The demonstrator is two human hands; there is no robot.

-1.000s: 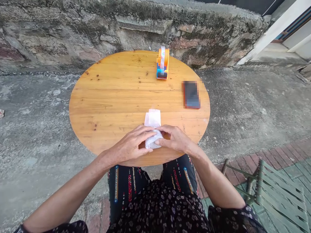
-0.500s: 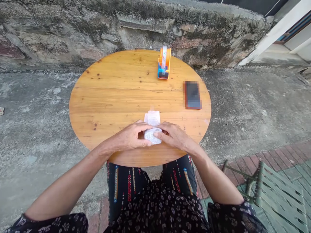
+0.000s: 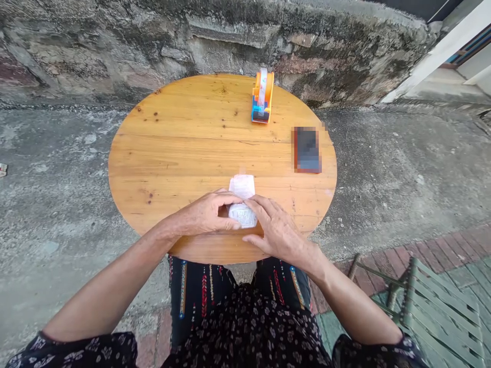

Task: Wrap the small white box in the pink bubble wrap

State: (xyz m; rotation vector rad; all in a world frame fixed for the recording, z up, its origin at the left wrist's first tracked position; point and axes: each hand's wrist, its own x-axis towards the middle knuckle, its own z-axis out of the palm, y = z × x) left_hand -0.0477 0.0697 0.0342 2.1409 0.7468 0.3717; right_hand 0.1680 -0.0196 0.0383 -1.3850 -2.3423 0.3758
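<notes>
A small white bundle (image 3: 243,215) that looks like folded, printed paper lies on the table near its front edge. From it a flat white flap (image 3: 242,186) stretches away from me. My left hand (image 3: 210,212) grips the bundle from the left, thumb on the near side and fingers along the far side. My right hand (image 3: 278,227) is at the bundle's right, its fingertips touching the far edge by the flap. The right thumb is spread away, off the bundle, so this hand is open.
Toward the back of the round wooden table (image 3: 172,153) stands an orange and blue tape dispenser (image 3: 262,97). A dark, blurred-out rectangular object (image 3: 307,150) lies at the right. Behind runs a stone wall (image 3: 153,46), and a green slatted chair (image 3: 441,306) stands at lower right.
My right thumb has come off the bundle, and the right hand has opened and shifted slightly right and toward me. My left hand keeps its hold.
</notes>
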